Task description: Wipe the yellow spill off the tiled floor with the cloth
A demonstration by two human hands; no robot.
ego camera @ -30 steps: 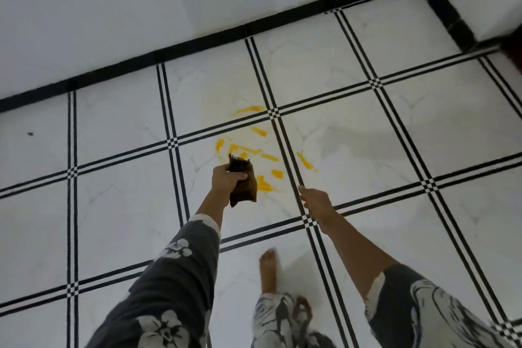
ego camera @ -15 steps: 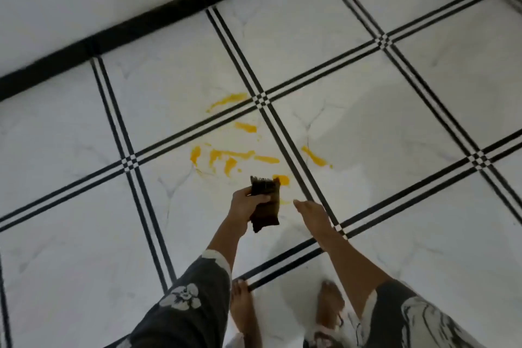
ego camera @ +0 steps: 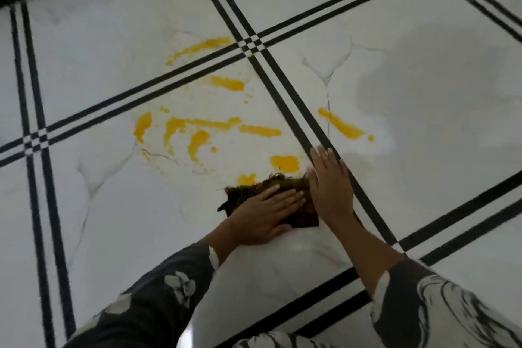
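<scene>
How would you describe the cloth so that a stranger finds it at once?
Start at the yellow spill on the white tiled floor. Just below it, both hands press flat on the cloth: dark brown with a frayed edge, the only fabric there.

Cloth (ego camera: 248, 191) on floor (ego camera: 113, 206), before spill (ego camera: 209, 127).

The floor (ego camera: 423, 150) is glossy white tile with faint grey marble veins and thin crack-like lines, bordered by smooth black stripes (ego camera: 285, 79). It shines softly, with a pale sheen near the bottom. The spill (ego camera: 206, 124) looks wet and thick, bright opaque yellow, lying in smeared streaks and small drops. The cloth (ego camera: 254, 192) is dark brown woven fabric, matt and rough, its far edge frayed into loose threads. The sleeves (ego camera: 158, 299) are soft matt dark fabric printed with white flowers.
</scene>
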